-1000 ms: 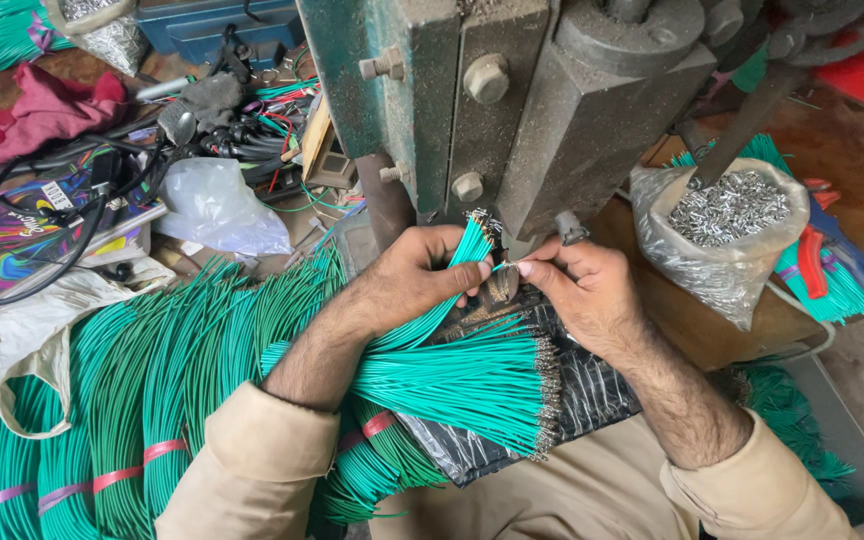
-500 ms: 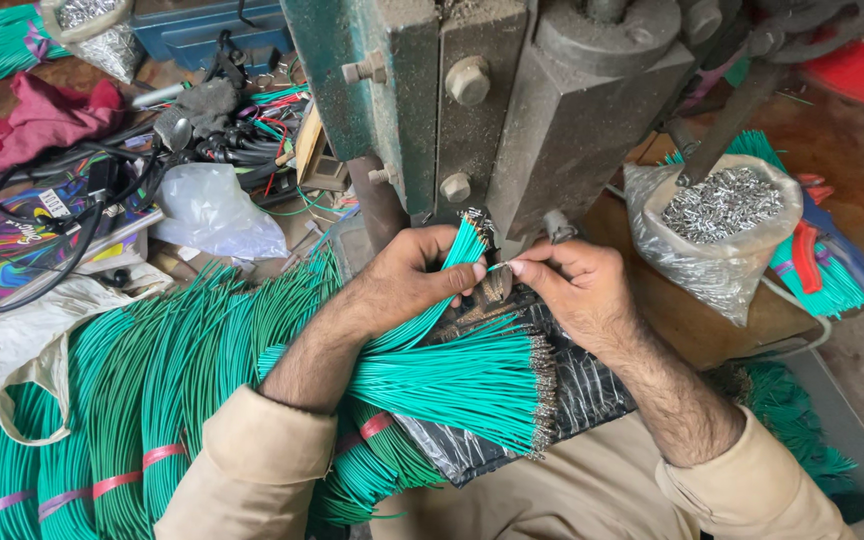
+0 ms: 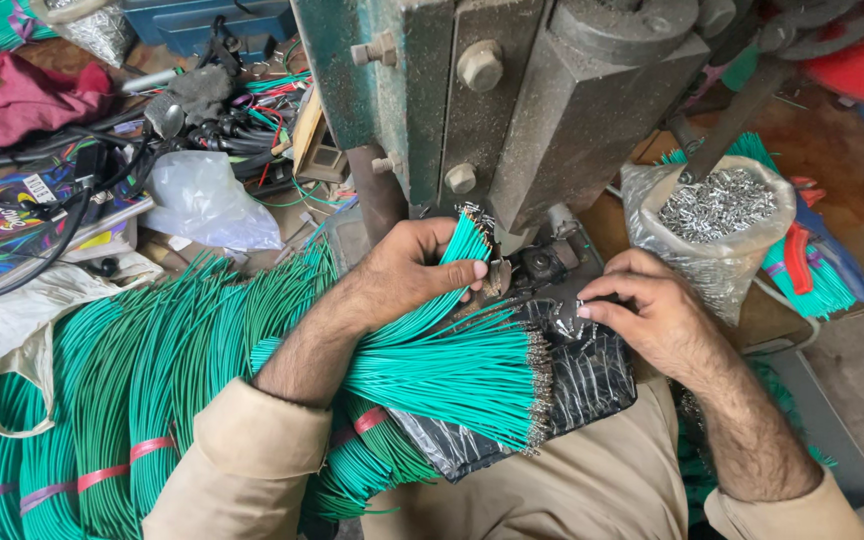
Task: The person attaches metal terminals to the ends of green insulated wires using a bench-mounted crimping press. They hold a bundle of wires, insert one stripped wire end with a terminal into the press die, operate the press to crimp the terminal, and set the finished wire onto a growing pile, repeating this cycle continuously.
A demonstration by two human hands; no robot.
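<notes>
My left hand (image 3: 414, 270) grips a small bunch of green wires (image 3: 467, 245), their stripped tips pointing up at the base of a grey-green press machine (image 3: 512, 90). My right hand (image 3: 647, 315) rests fingers down on a black plastic sheet (image 3: 592, 380) on my lap, touching small metal terminals scattered there; whether it pinches one is unclear. A fan of finished green wires with metal ends (image 3: 472, 375) lies across my lap between both hands.
Large bundles of green wire (image 3: 122, 400) tied with pink bands fill the left. A clear bag of metal terminals (image 3: 717, 215) stands at the right. Black cables, a white plastic bag (image 3: 202, 205) and a red cloth (image 3: 32, 95) clutter the back left.
My right hand has dropped from the machine's die, where it held a single wire, down onto the black sheet. My left hand keeps its bunch in place.
</notes>
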